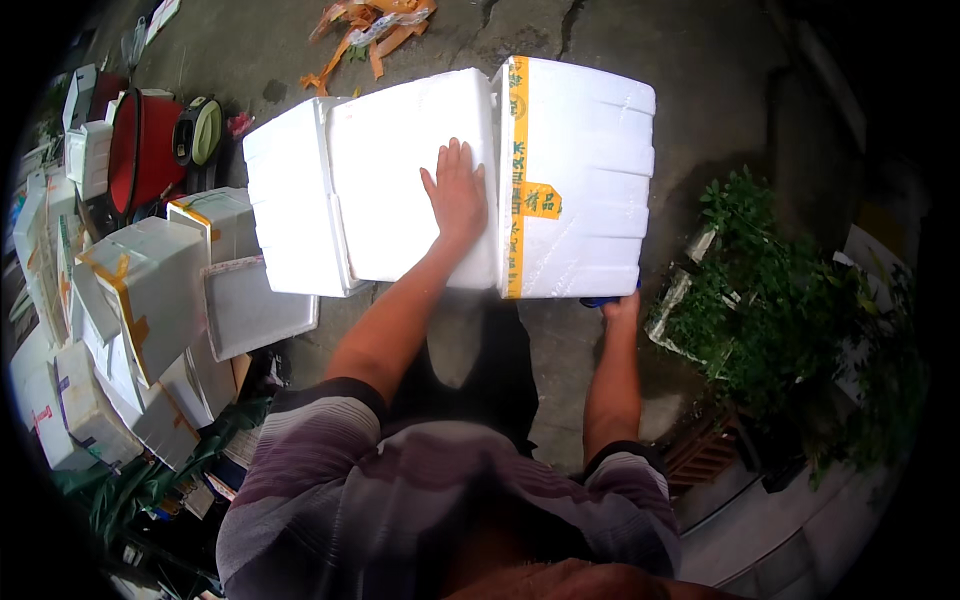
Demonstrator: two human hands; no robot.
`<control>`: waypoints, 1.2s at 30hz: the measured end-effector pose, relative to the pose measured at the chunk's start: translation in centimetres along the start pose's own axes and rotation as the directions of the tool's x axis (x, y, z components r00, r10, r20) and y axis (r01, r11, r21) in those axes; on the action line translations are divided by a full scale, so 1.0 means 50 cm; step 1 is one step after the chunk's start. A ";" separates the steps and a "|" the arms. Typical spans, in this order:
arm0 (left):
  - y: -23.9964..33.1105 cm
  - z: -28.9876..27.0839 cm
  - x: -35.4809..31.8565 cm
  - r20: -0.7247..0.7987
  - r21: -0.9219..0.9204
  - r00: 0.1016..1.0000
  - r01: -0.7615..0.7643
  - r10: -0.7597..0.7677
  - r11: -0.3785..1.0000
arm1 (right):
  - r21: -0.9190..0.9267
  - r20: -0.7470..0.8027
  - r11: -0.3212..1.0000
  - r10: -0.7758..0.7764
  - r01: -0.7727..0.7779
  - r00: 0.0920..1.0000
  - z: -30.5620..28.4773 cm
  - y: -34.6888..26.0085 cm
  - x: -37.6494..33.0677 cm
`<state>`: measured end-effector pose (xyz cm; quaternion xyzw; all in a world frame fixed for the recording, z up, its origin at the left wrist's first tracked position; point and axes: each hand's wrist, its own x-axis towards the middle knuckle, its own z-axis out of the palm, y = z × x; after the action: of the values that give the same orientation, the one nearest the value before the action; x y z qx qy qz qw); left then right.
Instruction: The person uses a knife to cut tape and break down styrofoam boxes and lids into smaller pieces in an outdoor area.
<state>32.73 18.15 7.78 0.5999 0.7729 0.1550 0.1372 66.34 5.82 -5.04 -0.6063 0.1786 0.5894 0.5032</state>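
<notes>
Three white foam pieces stand in a row in front of me. My left hand (460, 200) lies flat on the middle foam box (405, 180), fingers stretched out near its right edge. On the right is another foam box (590, 180), with yellow printed tape (517, 180) along its left side and a short strip on its face. The left foam box (290, 205) touches the middle one. Below the right box's near right corner, my right hand (622, 303) is closed on a small blue object (598, 301), mostly hidden by the box.
Foam boxes (160, 270) are piled at the left, beside a foam lid (262, 305) and a red round container (145, 150). Crumpled orange tape (375, 30) lies on the concrete floor at the far side. Leafy plants (750, 290) grow in a foam planter at the right.
</notes>
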 end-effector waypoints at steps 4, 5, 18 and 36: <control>0.020 0.037 -0.015 0.078 0.073 0.997 -0.006 0.001 0.997 | 0.136 -0.129 0.991 0.030 -0.012 0.991 -0.042 -0.011 -0.031; 0.011 0.040 -0.017 0.068 0.069 0.997 -0.038 0.034 0.997 | 0.066 -0.130 0.998 0.016 -0.008 0.991 -0.051 -0.013 -0.040; 0.006 0.047 -0.012 0.078 0.051 0.994 -0.085 0.081 0.995 | -0.488 0.174 0.846 -0.148 0.216 0.974 0.204 0.199 -0.402; -0.010 0.053 -0.043 0.128 0.008 0.989 -0.077 0.076 0.997 | -0.697 -0.001 0.690 -0.276 0.197 0.961 0.311 0.313 -0.421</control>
<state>33.86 16.12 5.19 0.6386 0.7399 0.1164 0.1765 40.27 3.93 10.67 -0.7977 -0.1072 0.5106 0.3025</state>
